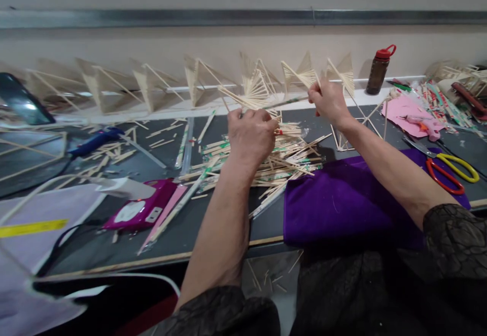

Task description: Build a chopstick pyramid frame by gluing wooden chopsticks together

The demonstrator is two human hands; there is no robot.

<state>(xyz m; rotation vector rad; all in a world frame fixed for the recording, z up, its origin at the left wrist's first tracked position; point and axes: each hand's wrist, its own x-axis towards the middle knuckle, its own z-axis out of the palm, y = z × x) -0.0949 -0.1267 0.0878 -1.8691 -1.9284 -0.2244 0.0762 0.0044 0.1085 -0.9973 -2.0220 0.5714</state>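
Observation:
My left hand [251, 136] is closed around a fan-shaped piece made of thin wooden sticks [255, 90], held above the dark table [228, 224]. My right hand [329, 102] is closed too, pinching another stick fan [302, 76] at its narrow end. Both fans rise toward the wall. Under my hands lies a loose pile of wooden sticks and green-printed wrappers [262, 161].
Several finished stick fans [152, 85] lean in a row along the wall. A purple cloth [342, 199], red and yellow scissors [449, 169], a pink glue gun [422, 123], a brown bottle with a red cap [379, 70], a magenta box [144, 209] and a blue tool [95, 141] lie around.

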